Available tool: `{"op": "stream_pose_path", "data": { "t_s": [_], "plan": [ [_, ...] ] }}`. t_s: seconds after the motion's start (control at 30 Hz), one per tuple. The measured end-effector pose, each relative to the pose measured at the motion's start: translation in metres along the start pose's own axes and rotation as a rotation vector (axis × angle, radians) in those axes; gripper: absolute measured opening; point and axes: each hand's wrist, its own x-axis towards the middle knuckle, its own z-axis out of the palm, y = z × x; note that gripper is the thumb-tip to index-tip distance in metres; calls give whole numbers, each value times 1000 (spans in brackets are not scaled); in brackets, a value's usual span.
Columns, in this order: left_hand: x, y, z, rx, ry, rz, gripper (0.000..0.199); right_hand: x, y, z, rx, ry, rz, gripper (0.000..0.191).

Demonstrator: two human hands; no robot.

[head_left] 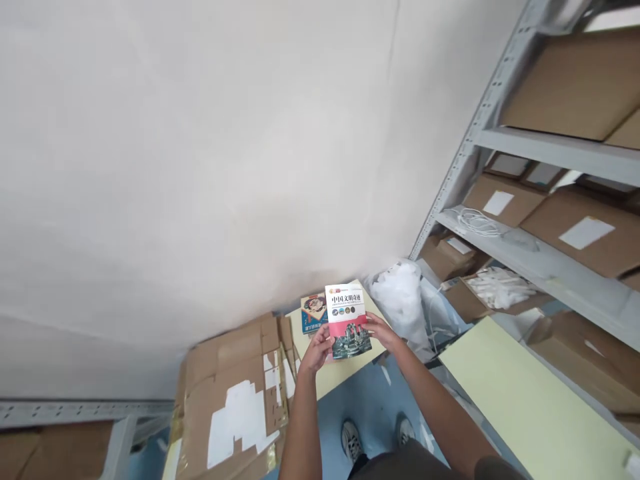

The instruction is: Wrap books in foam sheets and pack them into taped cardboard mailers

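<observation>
A book with a white, red and dark green cover and Chinese lettering is held up in front of me. My left hand grips its lower left edge, thumb over the cover. On the opposite side, my right hand holds the right edge. Partly hidden behind the held book, a blue book with a pictured cover lies on the pale yellow tabletop.
Flattened cardboard leans at the left of the table. White plastic bags are bunched at its right. Metal shelving with cardboard boxes stands on the right, near a pale yellow board. A wall rises behind.
</observation>
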Motion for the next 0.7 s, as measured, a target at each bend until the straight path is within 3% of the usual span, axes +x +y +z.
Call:
{"op": "stream_pose_path", "data": {
  "t_s": [0.17,0.3,0.43,0.7],
  "plan": [
    [16,1,44,87,-81,-28,82,-38,-5,-48,101,71,-64,66],
    [40,-3,99,198,-72,-44,87,-81,-8,-99,142,216,-133,69],
    [59,-16,188,205,-166,-93,90,-144,-7,-168,183,343,-193,69],
    [79,-73,397,304,-427,-102,90,-309,7,-315,340,570,-324,62]
  ]
}}
